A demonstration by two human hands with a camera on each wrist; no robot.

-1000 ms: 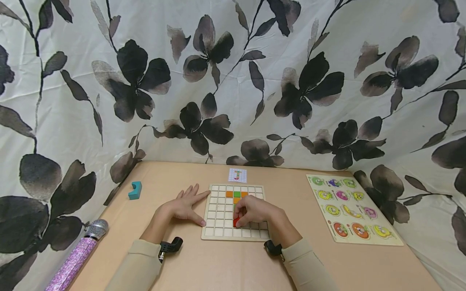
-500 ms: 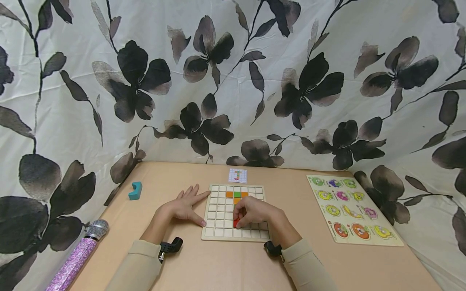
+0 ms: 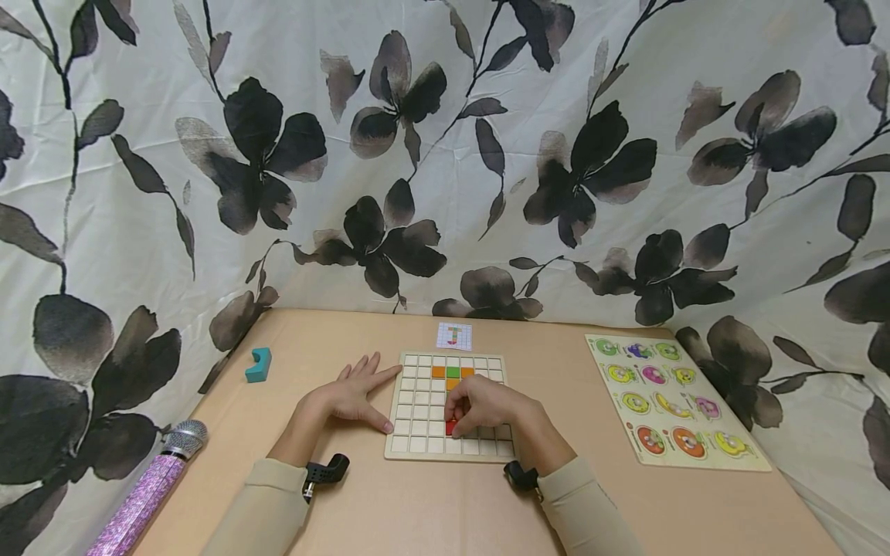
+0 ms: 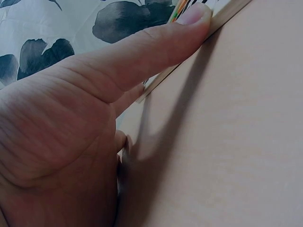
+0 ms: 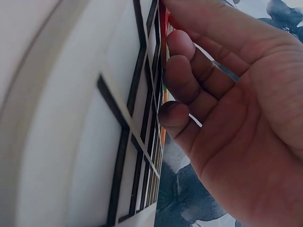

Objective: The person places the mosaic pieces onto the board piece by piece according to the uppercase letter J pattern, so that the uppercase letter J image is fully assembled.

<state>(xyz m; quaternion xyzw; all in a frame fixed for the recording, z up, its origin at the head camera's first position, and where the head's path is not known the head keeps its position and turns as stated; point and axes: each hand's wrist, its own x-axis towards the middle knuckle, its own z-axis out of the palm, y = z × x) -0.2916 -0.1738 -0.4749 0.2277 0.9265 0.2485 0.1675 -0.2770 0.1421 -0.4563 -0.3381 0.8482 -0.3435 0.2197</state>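
Note:
A white grid board lies on the table, holding orange tiles and a green tile in its upper rows. Over its middle, my right hand has thumb and fingers curled at a red tile, which sits low in the same column. The right wrist view has the red tile's edge by the thumb and fingertips, largely covered. My left hand is spread flat to the left of the board, its thumb and index finger touching the left rim. Cells under the right hand are hidden.
Behind the board is a small pattern card. A teal angular block stands far left, with a glittery microphone nearer. A fruit picture board lies right. A floral curtain hangs behind the table.
The red tile looked slightly tilted a second ago and now appears flatter in its cell. My right fingers have barely shifted, and the left hand has stayed put.

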